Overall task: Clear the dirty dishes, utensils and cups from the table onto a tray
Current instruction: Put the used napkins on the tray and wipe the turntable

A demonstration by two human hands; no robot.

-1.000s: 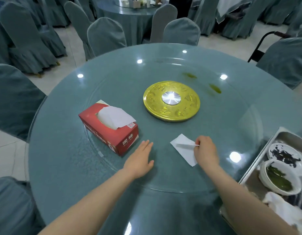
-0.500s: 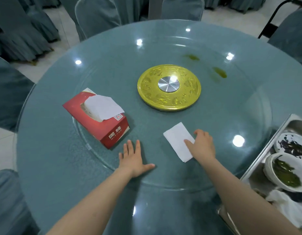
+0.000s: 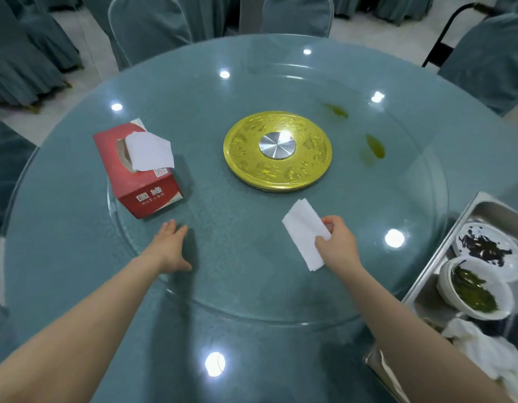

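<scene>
Right hand (image 3: 337, 245) pinches folded white tissue (image 3: 305, 232) on glass turntable (image 3: 252, 257), left hand (image 3: 172, 247) flat and open near red tissue box (image 3: 138, 167), metal tray (image 3: 432, 266) right.

Counter (image 3: 77, 257): glossy glass over teal cloth, mirroring ceiling lights. At its centre, embossed shiny gold metal disc (image 3: 276, 151) with brushed steel hub (image 3: 277, 145). Left of disc, smooth red cardboard tissue box (image 3: 138, 170). Matt white paper napkin (image 3: 305, 234). Right of disc, dull stainless tray (image 3: 426, 274) with glazed white bowls (image 3: 475, 289).

tissue box (image 3: 141, 167) left of turntable hub (image 3: 277, 150) | tray (image 3: 443, 251) right
</scene>
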